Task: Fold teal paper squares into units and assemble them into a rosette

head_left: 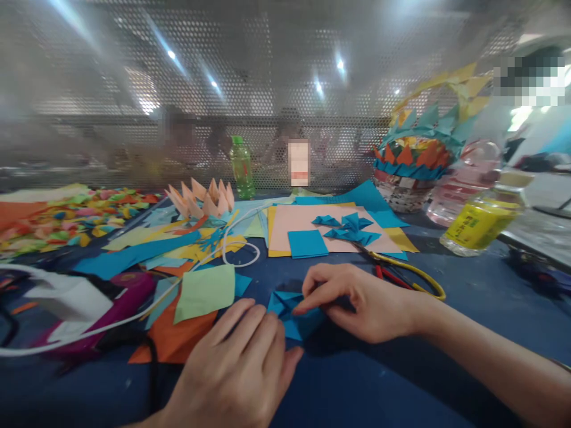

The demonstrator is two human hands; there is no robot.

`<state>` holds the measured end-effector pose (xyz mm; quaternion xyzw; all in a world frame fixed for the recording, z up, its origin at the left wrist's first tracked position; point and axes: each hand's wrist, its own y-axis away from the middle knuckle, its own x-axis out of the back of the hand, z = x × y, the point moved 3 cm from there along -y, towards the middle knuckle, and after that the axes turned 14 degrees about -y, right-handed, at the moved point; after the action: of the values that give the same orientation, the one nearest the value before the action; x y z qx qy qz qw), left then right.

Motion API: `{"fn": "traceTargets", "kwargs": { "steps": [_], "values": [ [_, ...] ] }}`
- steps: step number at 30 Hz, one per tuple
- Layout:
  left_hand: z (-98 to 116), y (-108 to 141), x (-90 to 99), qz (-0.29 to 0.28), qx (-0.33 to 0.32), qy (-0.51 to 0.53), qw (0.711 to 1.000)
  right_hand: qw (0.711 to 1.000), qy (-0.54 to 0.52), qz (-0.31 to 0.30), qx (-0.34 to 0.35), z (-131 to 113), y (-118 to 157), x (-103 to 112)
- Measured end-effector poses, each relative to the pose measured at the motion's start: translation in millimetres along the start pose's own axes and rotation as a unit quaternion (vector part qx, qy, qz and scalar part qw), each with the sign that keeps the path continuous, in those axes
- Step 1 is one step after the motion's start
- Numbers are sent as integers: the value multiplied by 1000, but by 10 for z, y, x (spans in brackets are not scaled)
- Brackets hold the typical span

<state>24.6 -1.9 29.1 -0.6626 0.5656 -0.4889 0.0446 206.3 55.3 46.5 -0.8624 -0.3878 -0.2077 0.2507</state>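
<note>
A partly folded piece of blue origami paper [289,324] lies on the dark blue table between my hands, creases and flaps showing on its top. My left hand [241,362] is over its lower left side, fingers close together and bent down onto the paper, thumb beside its near edge. From the right, my right hand [361,303] presses a fold with the index fingertip, the other fingers curled. Part of the paper is hidden under both hands. Just beyond are a folded blue square [307,244] and several finished blue folded pieces [352,226] on pink sheets [285,217].
Scissors [410,273] with yellow and red handles lie behind my right hand. To the left are a green sheet [207,291], an orange sheet [178,333], a purple power strip [120,303] and a white cable. Bottles [486,220] and a paper basket [408,184] stand right.
</note>
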Motion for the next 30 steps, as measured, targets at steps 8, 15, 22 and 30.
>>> {"fn": "traceTargets", "kwargs": {
  "steps": [8,15,22,30],
  "values": [
    [-2,-23,-46,-62,-11,59,996,997,46,-21,-57,44,47,57],
    [18,-5,-34,-47,-38,87,994,997,65,-2,-37,96,-6,31],
    [9,-29,-3,-34,-17,94,995,999,37,2,-22,77,-20,-3],
    [10,-17,49,-44,-1,115,992,999,-26,-9,-39,87,-17,9]
  ]
}}
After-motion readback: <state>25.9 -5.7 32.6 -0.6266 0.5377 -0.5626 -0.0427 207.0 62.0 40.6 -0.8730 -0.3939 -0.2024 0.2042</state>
